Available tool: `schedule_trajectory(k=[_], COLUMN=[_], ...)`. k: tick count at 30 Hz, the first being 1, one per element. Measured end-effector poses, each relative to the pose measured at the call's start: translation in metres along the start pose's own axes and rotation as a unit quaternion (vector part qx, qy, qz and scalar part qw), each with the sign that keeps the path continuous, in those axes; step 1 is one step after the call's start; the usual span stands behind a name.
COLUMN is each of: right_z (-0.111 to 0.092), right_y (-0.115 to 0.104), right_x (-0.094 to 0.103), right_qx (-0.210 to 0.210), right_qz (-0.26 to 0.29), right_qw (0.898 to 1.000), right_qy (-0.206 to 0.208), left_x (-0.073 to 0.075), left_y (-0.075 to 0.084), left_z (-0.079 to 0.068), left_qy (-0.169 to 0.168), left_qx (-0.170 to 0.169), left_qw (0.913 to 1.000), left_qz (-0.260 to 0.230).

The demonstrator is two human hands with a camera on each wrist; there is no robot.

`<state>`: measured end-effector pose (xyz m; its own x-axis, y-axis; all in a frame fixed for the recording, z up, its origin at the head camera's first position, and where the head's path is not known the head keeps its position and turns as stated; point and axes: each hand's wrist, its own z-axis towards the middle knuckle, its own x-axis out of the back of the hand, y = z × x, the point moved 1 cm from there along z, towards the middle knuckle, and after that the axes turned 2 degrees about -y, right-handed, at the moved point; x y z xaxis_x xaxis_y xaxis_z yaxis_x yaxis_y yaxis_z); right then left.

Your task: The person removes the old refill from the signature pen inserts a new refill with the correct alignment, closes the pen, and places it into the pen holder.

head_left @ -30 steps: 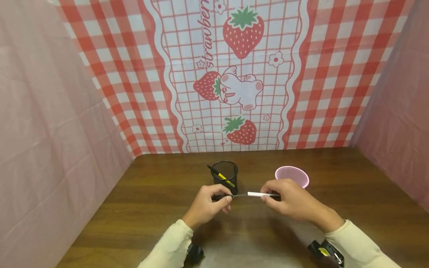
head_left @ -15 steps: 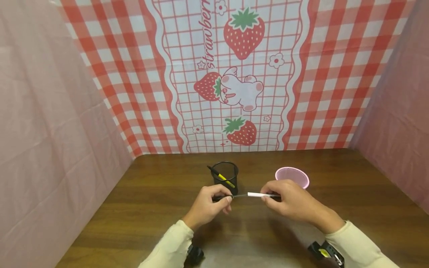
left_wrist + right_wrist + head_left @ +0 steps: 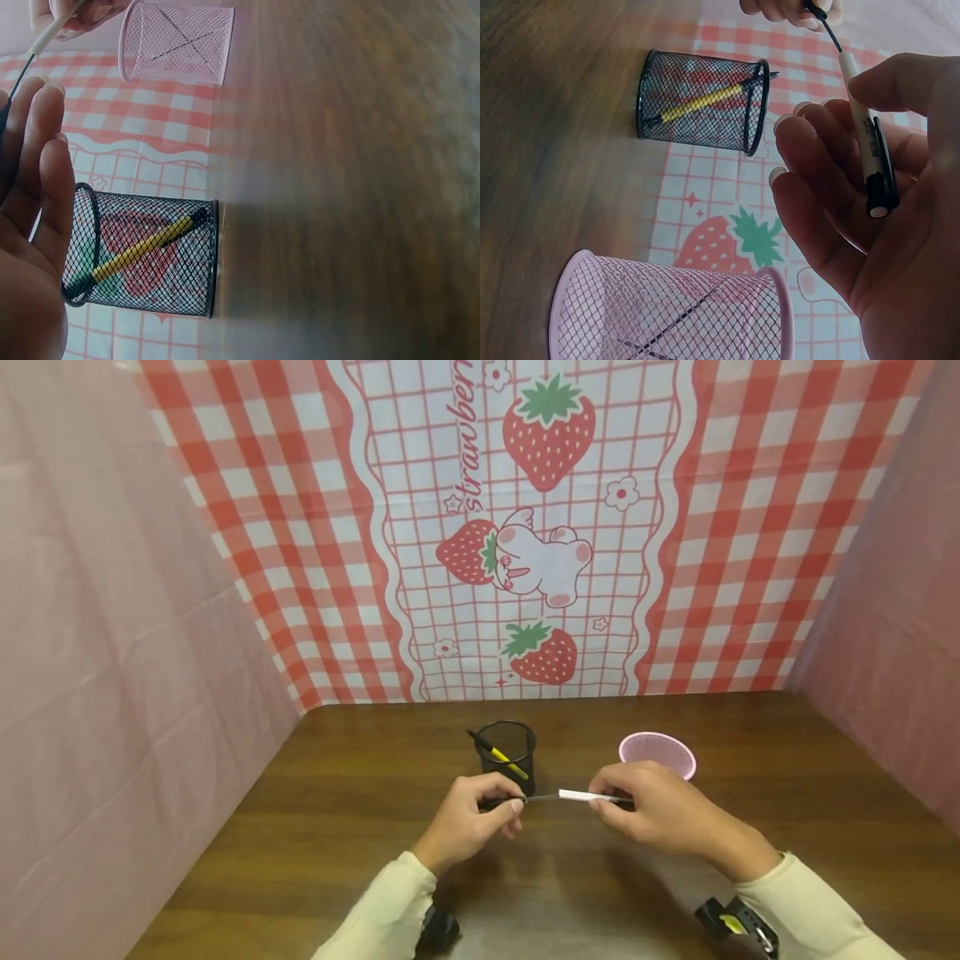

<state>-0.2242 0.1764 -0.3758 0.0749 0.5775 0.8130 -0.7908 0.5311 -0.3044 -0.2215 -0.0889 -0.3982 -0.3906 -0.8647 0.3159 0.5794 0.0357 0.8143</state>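
Observation:
My right hand (image 3: 660, 802) pinches the white barrel of a pen (image 3: 862, 139), which has a black clip and end. A thin dark rod (image 3: 831, 36) like a refill runs out of the barrel's other end. It leads to a black pen piece (image 3: 815, 10) that my left hand (image 3: 467, 818) pinches between thumb and fingers. Both hands are held above the table with the pen parts lying level between them. How far the rod reaches inside the barrel is hidden.
Behind my left hand stands a black mesh pen holder (image 3: 215, 262) with a yellow and black pen (image 3: 146, 251) leaning in it. Beyond my right hand is a pink mesh holder (image 3: 568, 307) with two thin dark sticks (image 3: 682, 319) crossed inside. A checked strawberry cloth (image 3: 547, 560) hangs behind the wooden table (image 3: 315, 793).

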Motion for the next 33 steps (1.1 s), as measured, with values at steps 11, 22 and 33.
schedule_trajectory(k=[11, 22, 33], right_z=[-0.002, 0.001, -0.001], right_y=[0.002, 0.004, 0.003], right_x=[0.001, 0.003, 0.003], right_qx=[0.012, 0.022, 0.011], right_qz=[0.004, 0.008, 0.014], right_qw=[1.0, 0.999, 1.0], right_qy=[0.018, 0.024, 0.022], left_x=[0.002, 0.007, 0.007], left_y=[-0.035, -0.036, -0.039], left_z=[-0.001, 0.0, 0.001], left_qy=[0.014, 0.032, 0.031], left_qx=[0.022, 0.024, 0.021], left_qw=[0.999, 0.9972, 0.997], left_qz=[-0.037, -0.063, -0.068])
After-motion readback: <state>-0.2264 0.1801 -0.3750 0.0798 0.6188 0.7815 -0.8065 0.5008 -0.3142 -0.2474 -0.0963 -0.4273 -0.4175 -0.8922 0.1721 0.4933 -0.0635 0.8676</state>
